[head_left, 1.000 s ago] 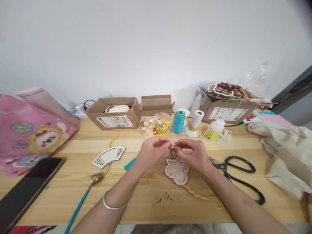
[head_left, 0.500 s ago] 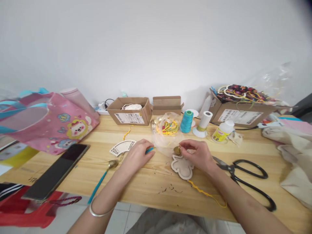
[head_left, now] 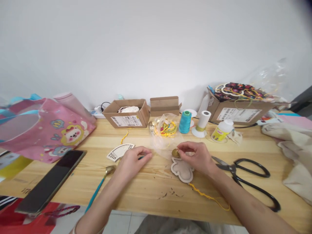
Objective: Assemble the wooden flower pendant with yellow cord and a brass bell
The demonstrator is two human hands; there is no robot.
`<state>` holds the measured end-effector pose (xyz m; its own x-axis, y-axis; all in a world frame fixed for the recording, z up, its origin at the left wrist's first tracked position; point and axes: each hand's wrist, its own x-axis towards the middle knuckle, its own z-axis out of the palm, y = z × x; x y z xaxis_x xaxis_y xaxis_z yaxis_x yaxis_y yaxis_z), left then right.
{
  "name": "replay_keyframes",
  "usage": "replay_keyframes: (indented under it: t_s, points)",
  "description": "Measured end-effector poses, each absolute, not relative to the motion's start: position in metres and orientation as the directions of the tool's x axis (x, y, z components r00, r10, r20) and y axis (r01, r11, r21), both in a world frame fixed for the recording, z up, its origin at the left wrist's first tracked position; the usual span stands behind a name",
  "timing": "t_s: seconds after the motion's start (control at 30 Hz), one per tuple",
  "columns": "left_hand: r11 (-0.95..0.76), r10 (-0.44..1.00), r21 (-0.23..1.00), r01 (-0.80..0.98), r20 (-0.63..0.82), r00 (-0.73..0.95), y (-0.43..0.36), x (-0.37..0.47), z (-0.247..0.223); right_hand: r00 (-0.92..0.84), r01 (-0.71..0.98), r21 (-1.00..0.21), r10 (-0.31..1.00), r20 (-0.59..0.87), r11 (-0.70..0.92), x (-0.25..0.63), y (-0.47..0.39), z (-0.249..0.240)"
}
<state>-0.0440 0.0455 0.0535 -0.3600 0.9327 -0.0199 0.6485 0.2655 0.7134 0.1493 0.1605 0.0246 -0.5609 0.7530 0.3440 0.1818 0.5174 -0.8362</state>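
Observation:
My right hand (head_left: 196, 156) pinches a small brass bell (head_left: 175, 153) by its top. Just beneath it, a pale wooden flower-shaped frame (head_left: 182, 170) lies on the table, with a twisted yellow cord (head_left: 206, 195) trailing from its lower edge. My left hand (head_left: 135, 160) is closed, thumb against fingers; a bit of teal tassel (head_left: 140, 158) shows under them. Partly behind that hand lies a wooden fan-shaped piece (head_left: 119, 151) with a yellow cord at its top. A second brass bell (head_left: 110, 169) with a long teal tassel (head_left: 95, 193) rests beside my left forearm.
Black-handled scissors (head_left: 234, 169) lie right of my right hand. Behind stand a teal thread cone (head_left: 185, 123), a white spool (head_left: 203, 123), a glue bottle (head_left: 221, 130) and cardboard boxes (head_left: 143, 118). A phone (head_left: 55, 178) and pink bag (head_left: 52, 130) are at left.
The view has shifted slightly. Less of the teal tassel shows at my left hand, whose fingertips have drawn together. My right hand still pinches the bell, which is turned a little.

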Motion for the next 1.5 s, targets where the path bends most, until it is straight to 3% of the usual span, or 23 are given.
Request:
replay_keyframes:
  t_s: [0.17, 0.33, 0.5, 0.83, 1.27, 1.5]
  points:
    - [0.143, 0.937, 0.957, 0.252, -0.049, -0.345, 0.079, -0.013, 0.064, -0.534, 0.158, -0.874, 0.784, 0.316, 0.460, 0.146, 0.162, 0.025]
    - [0.159, 0.965, 0.987, 0.029, -0.149, -0.214, 0.106, 0.004, 0.059, -0.489, 0.135, -0.897, 0.815, 0.310, 0.421, 0.149, 0.167, 0.026]
    - [0.202, 0.956, 0.971, -0.128, -0.224, -0.190, 0.107, 0.009, 0.044, -0.509, 0.168, -0.867, 0.794, 0.331, 0.469, 0.149, 0.167, 0.026]
    - [0.277, 0.943, 0.931, -0.240, -0.311, -0.120, 0.104, 0.008, 0.039, -0.502, 0.206, -0.806, 0.767, 0.399, 0.555, 0.146, 0.167, 0.024]
    - [0.279, 0.937, 0.937, -0.212, -0.314, -0.154, 0.103, 0.009, 0.036, -0.488, 0.204, -0.744, 0.725, 0.486, 0.637, 0.146, 0.166, 0.027]
    - [0.211, 0.956, 0.959, -0.192, -0.243, -0.165, 0.106, 0.011, 0.036, -0.505, 0.196, -0.750, 0.720, 0.475, 0.632, 0.147, 0.167, 0.027]
